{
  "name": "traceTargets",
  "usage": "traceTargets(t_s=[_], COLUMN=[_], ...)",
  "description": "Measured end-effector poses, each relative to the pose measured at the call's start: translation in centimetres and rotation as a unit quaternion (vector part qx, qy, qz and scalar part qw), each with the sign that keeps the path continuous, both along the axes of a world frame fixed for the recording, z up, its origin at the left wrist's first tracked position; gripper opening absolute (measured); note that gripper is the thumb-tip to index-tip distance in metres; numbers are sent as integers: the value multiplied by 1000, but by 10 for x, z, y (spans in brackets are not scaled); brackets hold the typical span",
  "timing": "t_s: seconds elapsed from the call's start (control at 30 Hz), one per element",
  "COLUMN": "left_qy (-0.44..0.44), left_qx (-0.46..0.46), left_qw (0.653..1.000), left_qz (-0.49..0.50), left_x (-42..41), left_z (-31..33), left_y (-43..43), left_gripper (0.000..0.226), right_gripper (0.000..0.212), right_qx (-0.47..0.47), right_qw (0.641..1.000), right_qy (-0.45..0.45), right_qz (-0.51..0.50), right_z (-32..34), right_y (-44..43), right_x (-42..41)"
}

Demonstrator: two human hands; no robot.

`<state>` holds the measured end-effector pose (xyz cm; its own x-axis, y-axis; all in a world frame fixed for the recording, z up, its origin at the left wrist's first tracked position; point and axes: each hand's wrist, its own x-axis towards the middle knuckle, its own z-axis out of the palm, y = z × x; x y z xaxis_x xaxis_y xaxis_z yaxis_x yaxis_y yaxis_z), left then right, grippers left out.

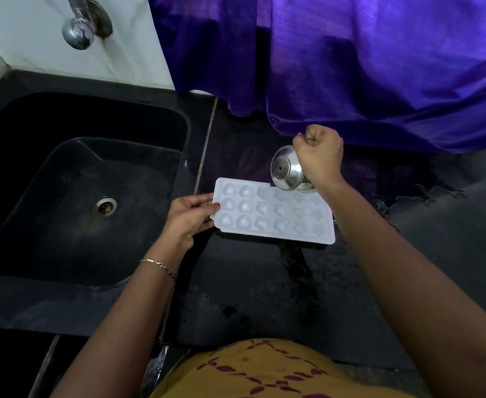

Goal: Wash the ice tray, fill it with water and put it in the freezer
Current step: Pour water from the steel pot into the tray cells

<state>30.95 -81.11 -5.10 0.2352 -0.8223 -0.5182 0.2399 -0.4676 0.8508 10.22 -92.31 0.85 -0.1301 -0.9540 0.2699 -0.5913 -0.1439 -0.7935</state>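
The bench (pixel 264 297) is a dark, speckled stone slab running across the view. A black sink (pixel 138 156) is sunk into its left part, with a round metal drain (pixel 104 206) in the basin floor. A thin pale seam (pixel 205 145) runs from the back toward the front just right of the sink. A white ice tray (pixel 273 214) lies on the bench just right of that seam, long side across, moulded cells facing up. Wet patches (pixel 293 262) spread over the stone by the tray's near edge, and a larger irregular puddle (pixel 425 196) lies further right. At the back, the hem of a purple cloth (pixel 351 81) reaches down to the bench.
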Motion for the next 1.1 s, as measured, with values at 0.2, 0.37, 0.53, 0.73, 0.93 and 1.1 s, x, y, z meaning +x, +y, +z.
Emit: traceTargets(t_s=[0.2,0.37,0.53,0.73,0.93,1.1], left_qy=[1,3,6,3,5,5], left_qx=[0,-1,1,3,3,1], left_qw=[1000,1000,1000,1000,1000,1000], left_qz=[2,3,4,4,4,4], left_x=[1,1,2,3,2,2], left_z=[-2,-2,-2,-4,-4,-5], left_y=[-1,-1,-1,-1,-1,-1], left_gripper=[20,20,23,23,22,22], right_gripper=[43,43,40,41,45,47], right_qx=[42,51,28,9,-10,-14], right_qw=[989,983,994,996,999,998], right_qy=[-136,-171,-108,-79,-16,4], right_qz=[-38,-30,6,35,49,55], right_z=[4,4,4,1,-2,-3], right_y=[-2,-6,-8,-10,-9,-9], right_x=[1,8,18,24,27,29])
